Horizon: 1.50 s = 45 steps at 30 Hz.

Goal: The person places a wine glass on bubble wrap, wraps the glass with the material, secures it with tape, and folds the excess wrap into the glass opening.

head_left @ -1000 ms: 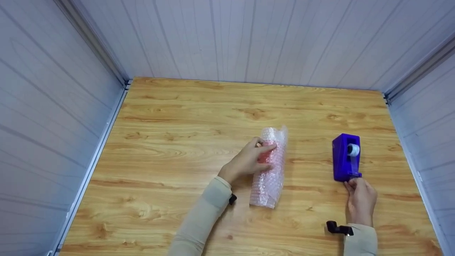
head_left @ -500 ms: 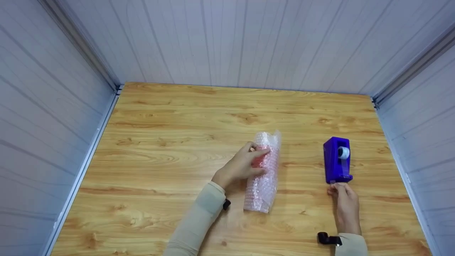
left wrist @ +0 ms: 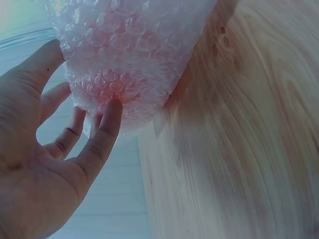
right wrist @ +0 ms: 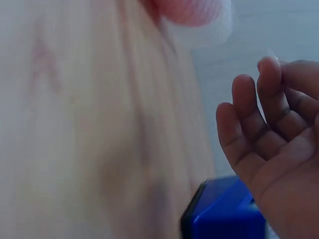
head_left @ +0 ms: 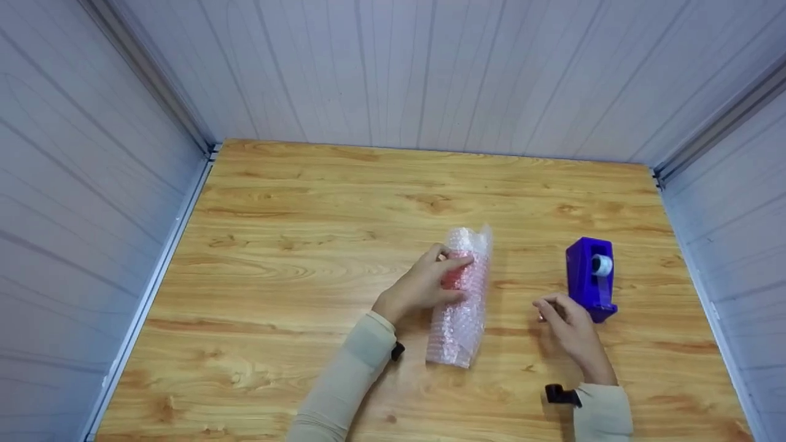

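A roll of bubble wrap with something pink-red inside lies on the wooden table, its loose edge along the right side. My left hand holds it from the left, thumb and fingers spread round its upper part. In the left wrist view the fingertips press into the bubble wrap. My right hand pinches a small clear piece of tape between thumb and index finger, a short way right of the roll. Just beyond that hand stands a blue tape dispenser with a white-cored tape roll.
The wooden table is bounded by a pale panelled back wall, a left wall and a right wall. A black wrist mount sits at the right sleeve.
My right hand has pulled away from the dispenser's front edge with a piece of tape and moved left toward the bubble wrap. The left hand keeps its hold; the head view shifts slightly.
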Motion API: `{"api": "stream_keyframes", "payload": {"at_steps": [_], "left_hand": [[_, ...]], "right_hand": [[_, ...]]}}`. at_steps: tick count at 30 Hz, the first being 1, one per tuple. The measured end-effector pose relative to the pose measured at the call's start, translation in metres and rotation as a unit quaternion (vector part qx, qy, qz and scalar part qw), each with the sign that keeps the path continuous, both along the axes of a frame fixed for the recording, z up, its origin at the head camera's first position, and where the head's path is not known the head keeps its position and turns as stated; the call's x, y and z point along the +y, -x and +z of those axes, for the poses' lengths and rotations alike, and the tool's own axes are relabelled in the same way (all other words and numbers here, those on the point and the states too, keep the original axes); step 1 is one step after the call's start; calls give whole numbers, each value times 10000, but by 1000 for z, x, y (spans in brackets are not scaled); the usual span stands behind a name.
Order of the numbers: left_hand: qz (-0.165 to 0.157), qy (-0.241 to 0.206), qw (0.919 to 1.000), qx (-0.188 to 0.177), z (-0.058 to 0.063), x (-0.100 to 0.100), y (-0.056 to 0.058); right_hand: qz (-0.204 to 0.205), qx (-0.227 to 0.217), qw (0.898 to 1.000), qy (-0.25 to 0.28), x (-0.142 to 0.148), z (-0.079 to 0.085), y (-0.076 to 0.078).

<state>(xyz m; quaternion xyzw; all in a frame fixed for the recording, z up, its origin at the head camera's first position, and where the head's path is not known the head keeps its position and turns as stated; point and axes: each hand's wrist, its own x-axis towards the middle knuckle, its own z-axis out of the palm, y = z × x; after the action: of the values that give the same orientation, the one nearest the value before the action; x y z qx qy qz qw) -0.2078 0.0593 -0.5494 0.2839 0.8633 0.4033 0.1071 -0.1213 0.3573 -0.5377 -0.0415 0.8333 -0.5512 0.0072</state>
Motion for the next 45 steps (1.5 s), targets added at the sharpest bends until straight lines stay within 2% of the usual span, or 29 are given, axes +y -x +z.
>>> {"api": "stream_keyframes", "payload": {"at_steps": [3,5,7,11,13,21,29,34,38,45], "left_hand": [[20,27,10000,0,1,2,0],[29,23,10000,-22,1,4,0],[15,-5,10000,-48,1,5,0],[-51,-92,9999,-106,2,8,0],[-73,-48,10000,-22,3,8,0],[-114,154,9995,267,3,9,0],[-145,294,9989,333,2,11,0],[-90,374,9987,349,3,10,0],[-52,380,9984,417,3,9,0],[-48,307,9976,625,1,6,-1]], "right_hand": [[423,146,9984,-331,-16,22,7],[642,236,9969,-393,-24,29,13],[757,254,9959,-419,-28,27,18],[800,277,9954,-450,-33,13,30],[884,328,9939,-568,-37,7,37],[1584,847,9760,-1234,-67,12,61],[1610,828,9647,-1912,-85,16,68],[1454,1177,9571,-2214,-93,13,67],[1388,1695,9416,-2558,-99,11,65],[1223,2846,9016,-3019,-106,4,60]]}}
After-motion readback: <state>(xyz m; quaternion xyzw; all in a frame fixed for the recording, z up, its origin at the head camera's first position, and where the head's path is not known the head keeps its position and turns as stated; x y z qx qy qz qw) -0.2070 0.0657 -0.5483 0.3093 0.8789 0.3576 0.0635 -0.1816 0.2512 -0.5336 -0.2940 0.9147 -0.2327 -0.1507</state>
